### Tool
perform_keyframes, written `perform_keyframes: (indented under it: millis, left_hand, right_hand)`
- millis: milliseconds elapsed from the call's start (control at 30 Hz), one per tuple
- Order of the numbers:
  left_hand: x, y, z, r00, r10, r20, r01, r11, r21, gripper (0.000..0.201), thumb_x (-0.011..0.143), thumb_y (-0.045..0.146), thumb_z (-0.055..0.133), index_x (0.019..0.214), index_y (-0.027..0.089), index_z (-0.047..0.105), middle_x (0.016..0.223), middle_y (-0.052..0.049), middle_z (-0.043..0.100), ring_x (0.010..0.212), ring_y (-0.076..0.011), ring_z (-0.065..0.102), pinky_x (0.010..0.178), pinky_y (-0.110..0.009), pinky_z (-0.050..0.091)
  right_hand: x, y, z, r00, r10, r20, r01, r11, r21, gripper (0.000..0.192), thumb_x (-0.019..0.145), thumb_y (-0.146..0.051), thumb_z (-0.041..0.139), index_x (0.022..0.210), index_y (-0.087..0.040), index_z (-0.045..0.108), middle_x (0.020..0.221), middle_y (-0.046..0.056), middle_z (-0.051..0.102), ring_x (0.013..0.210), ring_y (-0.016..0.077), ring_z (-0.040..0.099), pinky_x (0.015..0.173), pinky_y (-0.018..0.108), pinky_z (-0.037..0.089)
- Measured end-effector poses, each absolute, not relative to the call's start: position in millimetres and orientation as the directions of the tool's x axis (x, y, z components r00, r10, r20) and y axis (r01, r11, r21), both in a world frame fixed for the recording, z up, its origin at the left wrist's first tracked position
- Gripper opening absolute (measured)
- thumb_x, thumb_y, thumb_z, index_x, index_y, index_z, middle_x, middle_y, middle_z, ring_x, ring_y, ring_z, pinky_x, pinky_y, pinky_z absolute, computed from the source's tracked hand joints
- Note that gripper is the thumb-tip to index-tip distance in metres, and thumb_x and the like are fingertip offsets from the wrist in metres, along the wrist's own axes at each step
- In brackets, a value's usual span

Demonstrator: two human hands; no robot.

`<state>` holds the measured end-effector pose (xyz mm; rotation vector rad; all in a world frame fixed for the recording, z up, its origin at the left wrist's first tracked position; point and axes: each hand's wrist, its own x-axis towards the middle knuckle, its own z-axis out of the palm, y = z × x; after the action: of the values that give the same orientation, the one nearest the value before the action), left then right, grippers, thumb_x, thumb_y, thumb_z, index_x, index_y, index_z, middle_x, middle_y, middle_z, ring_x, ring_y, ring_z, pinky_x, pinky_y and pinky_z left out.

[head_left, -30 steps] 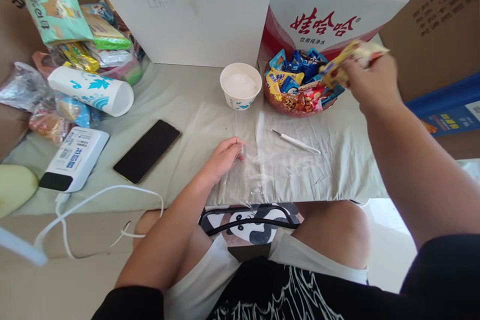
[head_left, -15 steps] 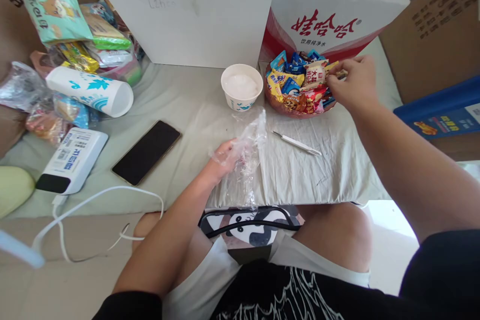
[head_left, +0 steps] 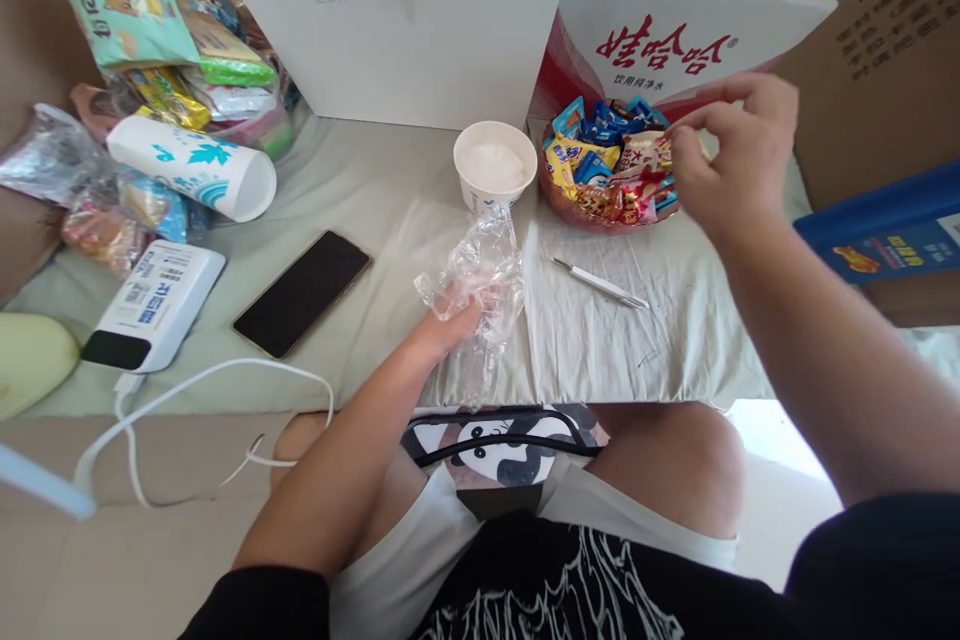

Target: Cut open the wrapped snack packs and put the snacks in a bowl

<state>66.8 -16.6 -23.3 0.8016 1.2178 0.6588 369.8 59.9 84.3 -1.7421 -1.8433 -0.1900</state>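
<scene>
My left hand (head_left: 469,305) is closed on a crinkled clear plastic bag (head_left: 495,265), which wraps around its fingers and hangs toward the table's front edge. Just beyond the bag stands a white paper bowl (head_left: 495,165) with pale contents. My right hand (head_left: 739,145) hovers at the right side of a reddish bowl (head_left: 566,205) filled with wrapped candies (head_left: 592,155). Its thumb and index fingertips come together in a pinch. Whether anything is between them I cannot make out. A white pen-like tool (head_left: 600,282) lies in front of the candy bowl.
A black phone (head_left: 304,292), a white device (head_left: 157,305) with a cable (head_left: 247,363) and stacked paper cups (head_left: 199,165) lie to the left. Snack packs (head_left: 127,5) pile up behind them. White boxes (head_left: 405,30) stand along the back, and a blue packet (head_left: 885,235) is at the right.
My right hand has lifted slightly and shifted right from the candy bowl's rim. My left hand still holds the plastic bag, which has bunched more around the fingers. The view has shifted slightly.
</scene>
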Motion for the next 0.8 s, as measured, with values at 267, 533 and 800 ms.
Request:
perform_keyframes:
  millis: [267, 533, 800]
  left_hand:
    - [63.6, -25.8, -6.0, 0.709, 0.560, -0.427, 0.028, 0.584, 0.812, 0.048, 0.058, 0.064, 0.087, 0.071, 0.021, 0.071, 0.063, -0.004, 0.071, 0.055, -0.0216, 0.067, 0.055, -0.032, 0.050]
    - [60.3, -28.6, -2.3, 0.495, 0.748, -0.442, -0.158, 0.578, 0.801, 0.034, 0.063, 0.045, 0.083, 0.080, 0.017, 0.072, 0.086, -0.007, 0.078, 0.069, -0.0210, 0.074, 0.064, -0.031, 0.055]
    - [46.3, -1.3, 0.9, 0.065, 0.949, -0.309, -0.344, 0.312, 0.886, 0.027, 0.065, 0.032, 0.068, 0.087, 0.022, 0.057, 0.093, -0.001, 0.069, 0.079, -0.0164, 0.072, 0.065, -0.026, 0.055]
  right_hand:
    - [252.4, -55.4, 10.4, -0.389, 0.920, 0.042, 0.181, 0.121, -0.976, 0.051, 0.090, -0.057, 0.068, 0.126, -0.022, 0.057, 0.109, 0.008, 0.075, 0.091, 0.0201, 0.075, 0.079, 0.037, 0.064]
    - [268.9, -53.2, -6.4, 0.144, 0.990, -0.010, 0.001, -0.010, -1.000, 0.025, 0.081, -0.032, 0.071, 0.092, -0.025, 0.050, 0.077, -0.007, 0.059, 0.062, 0.0100, 0.062, 0.061, 0.026, 0.055]
    - [307.5, -48.4, -0.6, 0.358, 0.931, -0.071, -0.175, -0.008, -0.985, 0.037, 0.083, -0.036, 0.075, 0.104, -0.030, 0.045, 0.076, -0.012, 0.048, 0.038, 0.0003, 0.032, 0.035, 0.016, 0.028]
